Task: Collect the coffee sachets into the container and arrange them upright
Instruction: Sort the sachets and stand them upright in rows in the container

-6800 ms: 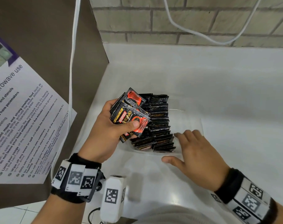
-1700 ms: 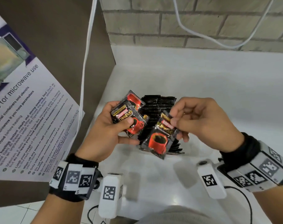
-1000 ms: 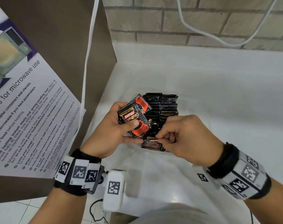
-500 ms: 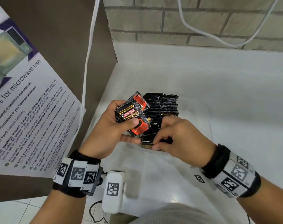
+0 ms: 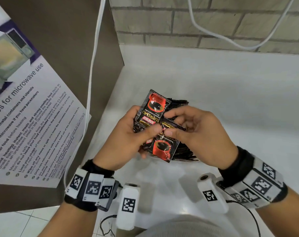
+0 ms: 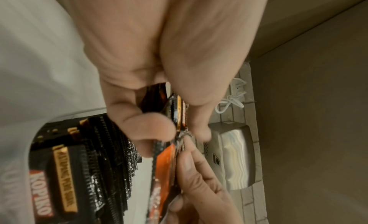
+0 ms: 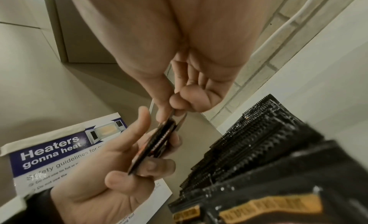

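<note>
Both hands are busy over the white tabletop (image 5: 230, 93). Left hand (image 5: 128, 139) grips a small stack of coffee sachets (image 5: 152, 110), thumb pressed across the front, fingers curled behind; top one faces up w/ the red cup print and SUPREMO label. Right hand (image 5: 201, 134) pinches the top edge of a single sachet (image 5: 162, 147) btw thumb and forefinger, right where it meets the left thumb, so both hands touch that one. It hangs down below the stack, red cup visible.

Just behind and under the hands there's a row of black sachets (image 5: 184, 154) standing on edge, packed tight, serrated tops showing in the wrist views (image 6: 111, 148) (image 7: 259, 145). Can't really make out the container around them, prob clear plastic but hard to tell.

Further out: a microwave safety poster (image 5: 25, 108) on the brown panel at left, a white cable (image 5: 92, 82) running down beside it, brick wall (image 5: 213, 23) at the back w/ another cable looping across.
</note>
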Demonstrator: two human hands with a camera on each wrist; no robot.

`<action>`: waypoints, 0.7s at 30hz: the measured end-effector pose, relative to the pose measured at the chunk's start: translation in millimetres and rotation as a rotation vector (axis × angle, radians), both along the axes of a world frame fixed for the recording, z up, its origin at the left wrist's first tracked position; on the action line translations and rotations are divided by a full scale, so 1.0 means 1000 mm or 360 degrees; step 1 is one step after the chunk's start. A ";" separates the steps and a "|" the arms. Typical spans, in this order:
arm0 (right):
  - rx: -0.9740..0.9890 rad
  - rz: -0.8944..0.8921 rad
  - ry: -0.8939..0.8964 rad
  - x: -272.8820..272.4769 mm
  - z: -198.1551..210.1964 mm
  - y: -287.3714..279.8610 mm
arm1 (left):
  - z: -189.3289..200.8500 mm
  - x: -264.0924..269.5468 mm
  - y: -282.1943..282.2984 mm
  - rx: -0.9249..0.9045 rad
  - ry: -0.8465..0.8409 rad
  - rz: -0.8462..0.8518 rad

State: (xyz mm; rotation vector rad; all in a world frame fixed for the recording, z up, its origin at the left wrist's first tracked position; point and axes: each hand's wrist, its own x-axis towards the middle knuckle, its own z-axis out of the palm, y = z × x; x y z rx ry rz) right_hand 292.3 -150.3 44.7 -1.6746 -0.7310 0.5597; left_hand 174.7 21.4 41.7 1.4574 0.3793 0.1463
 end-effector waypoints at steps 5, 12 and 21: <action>-0.0045 -0.0012 -0.0106 0.005 0.007 -0.004 | 0.002 -0.001 0.004 -0.0063 0.0025 0.0180; -0.0035 -0.0182 -0.0192 0.031 0.011 -0.020 | 0.000 -0.008 0.020 -0.0354 0.0200 0.0028; 0.0066 0.0158 -0.0295 0.003 0.011 -0.018 | -0.011 0.000 0.015 -0.0243 0.0213 0.0092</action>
